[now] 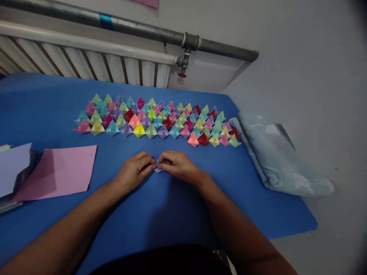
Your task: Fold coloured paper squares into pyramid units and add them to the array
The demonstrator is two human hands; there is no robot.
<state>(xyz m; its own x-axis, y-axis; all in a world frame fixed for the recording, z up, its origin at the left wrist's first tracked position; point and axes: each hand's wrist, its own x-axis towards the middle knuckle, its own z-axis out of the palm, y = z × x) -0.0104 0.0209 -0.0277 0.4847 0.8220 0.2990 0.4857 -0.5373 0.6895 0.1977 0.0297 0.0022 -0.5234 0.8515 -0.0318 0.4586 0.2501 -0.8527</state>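
Note:
Between my fingertips is a small folded piece of lilac paper (158, 170), low over the blue tabletop. My left hand (137, 167) pinches its left side, and my right hand (178, 164) grips it from the right. Much of the paper is hidden behind my fingers. Just beyond my hands stand rows of small folded paper boats (151, 130) in yellow, green, pink, purple, red and turquoise, packed close together.
To the left lie a pink paper sheet (67, 172) and a stack of papers (14, 168). A folded pale blue-green cloth (282, 160) rests at the right by the wall. Behind the blue table (120, 225) are a radiator (114, 68) and a metal pipe (143, 28).

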